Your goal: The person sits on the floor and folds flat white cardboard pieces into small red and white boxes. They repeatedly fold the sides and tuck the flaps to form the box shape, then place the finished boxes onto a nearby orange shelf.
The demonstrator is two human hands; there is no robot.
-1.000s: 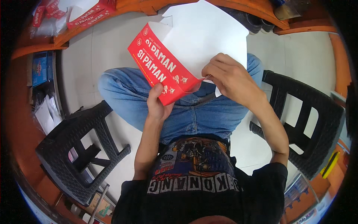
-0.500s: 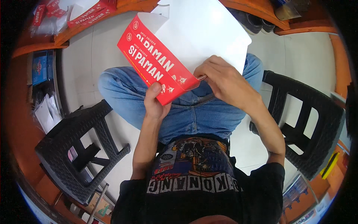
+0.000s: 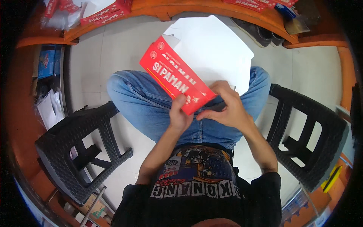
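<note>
A partly folded cardboard food box point(image 3: 172, 77), red with white print outside and plain white inside, is held tilted above my lap. Its wide white lid panel point(image 3: 211, 49) stands unfolded, stretching away from me. My left hand point(image 3: 180, 113) grips the near lower edge, thumb on the red front and fingers hidden underneath. At the right end of the box is my right hand point(image 3: 228, 106). Its fingers touch the corner by the side flap, while the thumb is spread away toward my left hand, with a gap between.
Black plastic stools stand on my left point(image 3: 75, 151) and right point(image 3: 310, 132). An orange wooden shelf point(image 3: 162, 13) curves across the far side, with red boxes point(image 3: 106, 13) and plastic bags on it. Dark shoes point(image 3: 257, 32) sit below it. A blue pack point(image 3: 46, 64) lies at far left.
The box and both hands have shifted right and nearer to me. My right hand's thumb has come away from the flap at the corner and spread out.
</note>
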